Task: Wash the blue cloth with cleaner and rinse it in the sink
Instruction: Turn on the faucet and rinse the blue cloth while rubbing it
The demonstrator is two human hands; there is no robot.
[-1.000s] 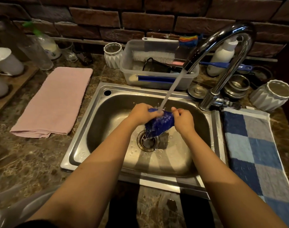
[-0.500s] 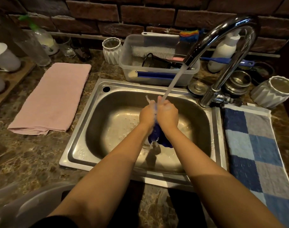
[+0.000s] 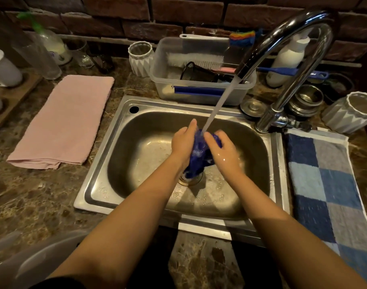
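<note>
The wet blue cloth (image 3: 199, 157) is bunched between my two palms over the drain (image 3: 192, 181) of the steel sink (image 3: 99, 163). My left hand (image 3: 182, 142) presses it from the left with fingers pointing straight up. My right hand (image 3: 222, 152) presses it from the right, fingers flat and wet. Water (image 3: 220, 101) runs from the curved tap (image 3: 282, 38) onto the top of the cloth between my fingertips. Part of the cloth hangs below my hands; the rest is hidden between them.
A pink towel (image 3: 63, 122) lies left of the sink and a blue checked towel (image 3: 324, 184) right of it. Behind the sink stand a clear tub (image 3: 163, 80) of brushes, a white bottle (image 3: 287, 59), white ribbed cups (image 3: 141, 59) and steel bowls (image 3: 307, 99).
My hands first held the cloth spread apart, then came together around it. Now the palms have slid against each other, the left fingers higher, the cloth rubbed between them.
</note>
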